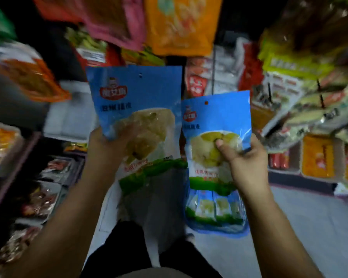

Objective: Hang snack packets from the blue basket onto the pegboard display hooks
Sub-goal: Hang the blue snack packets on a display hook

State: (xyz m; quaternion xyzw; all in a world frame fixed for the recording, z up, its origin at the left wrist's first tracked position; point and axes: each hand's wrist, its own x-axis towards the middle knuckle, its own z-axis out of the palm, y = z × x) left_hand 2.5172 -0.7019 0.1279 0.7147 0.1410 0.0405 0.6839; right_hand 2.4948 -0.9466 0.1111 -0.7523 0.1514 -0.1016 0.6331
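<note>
My left hand (102,145) grips a blue snack packet (137,97) by its lower left side, held upright with its hang hole at the top. In my right hand (243,157) is a second, matching blue packet (217,119), the thumb pressed on its clear window. The two packets stand side by side in front of me, almost touching. Below the right packet sits the blue basket (217,227) on the floor, with several more blue packets standing in it. Black display hooks (320,97) stick out at the right among hanging packets.
Orange (179,25) and pink (117,19) packets hang overhead. Shelves of packaged food run down the left (46,177). Yellow-green packets (289,63) and orange boxes (317,157) fill the right side. Grey floor (299,227) lies at lower right; my dark trousers are below.
</note>
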